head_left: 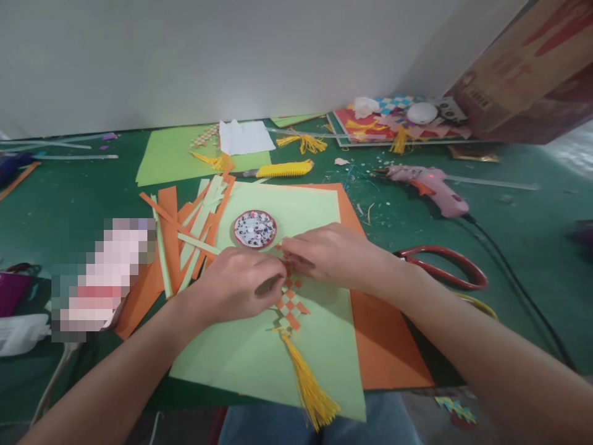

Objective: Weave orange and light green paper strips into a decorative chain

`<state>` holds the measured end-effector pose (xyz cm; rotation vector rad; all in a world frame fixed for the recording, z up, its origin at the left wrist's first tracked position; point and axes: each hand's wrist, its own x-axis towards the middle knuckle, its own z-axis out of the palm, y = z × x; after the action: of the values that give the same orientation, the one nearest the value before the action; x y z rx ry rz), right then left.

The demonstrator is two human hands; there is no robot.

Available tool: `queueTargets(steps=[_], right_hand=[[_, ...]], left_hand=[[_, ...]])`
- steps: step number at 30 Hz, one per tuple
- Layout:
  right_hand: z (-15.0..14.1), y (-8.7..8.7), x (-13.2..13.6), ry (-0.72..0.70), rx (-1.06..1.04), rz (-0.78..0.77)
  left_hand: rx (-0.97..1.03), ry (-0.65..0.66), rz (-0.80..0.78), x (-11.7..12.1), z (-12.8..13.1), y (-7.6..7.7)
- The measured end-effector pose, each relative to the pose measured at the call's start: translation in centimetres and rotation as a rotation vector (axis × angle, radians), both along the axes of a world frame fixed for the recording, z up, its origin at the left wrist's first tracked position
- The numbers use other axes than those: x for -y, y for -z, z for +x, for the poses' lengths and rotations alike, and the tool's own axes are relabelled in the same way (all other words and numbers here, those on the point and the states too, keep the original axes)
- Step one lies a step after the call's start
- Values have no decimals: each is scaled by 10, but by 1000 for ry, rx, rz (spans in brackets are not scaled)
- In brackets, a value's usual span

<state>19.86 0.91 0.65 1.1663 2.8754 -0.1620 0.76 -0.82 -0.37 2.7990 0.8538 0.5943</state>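
A small woven piece of orange and green paper strips (pixel 291 304) lies on a light green sheet (pixel 259 352), with a yellow tassel (pixel 310 386) hanging from its near end. My left hand (pixel 238 284) and my right hand (pixel 327 254) meet over its far end, fingers curled and pinching the weave. A round lid of googly eyes (pixel 254 228) sits just beyond my hands. Under the green sheet lies an orange sheet (pixel 384 340).
Loose orange and green paper strips (pixel 185 238) lie to the left. Red-handled scissors (pixel 445 266) rest at the right, a pink glue gun (pixel 428 185) with its cord beyond. A yellow comb-like tassel strip (pixel 283 169), finished woven pieces (pixel 398 120) and a cardboard box (pixel 532 74) stand behind.
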Motion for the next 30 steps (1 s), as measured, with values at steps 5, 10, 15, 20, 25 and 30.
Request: queueTargets(steps=[5,10,15,20,25,30], right_hand=[[0,-1,1,-14,16,17],[1,-7,3,10,23,-38],[6,-11,0,56,-62,-54],[10,-9,-1,16,-121,-70],[11,-7,0,9,-135,-34],[15,-2,-4,95,-268,156]], left_hand=[[15,1,8,0,0,0],[0,2,5,-1,0,-1],[-12,-9,-13,-1,0,-1],[-5,-22,-8,-1,-1,0],[0,-27,-20,-1,-1,-1],[59,-61,-30,-1,-1,0]])
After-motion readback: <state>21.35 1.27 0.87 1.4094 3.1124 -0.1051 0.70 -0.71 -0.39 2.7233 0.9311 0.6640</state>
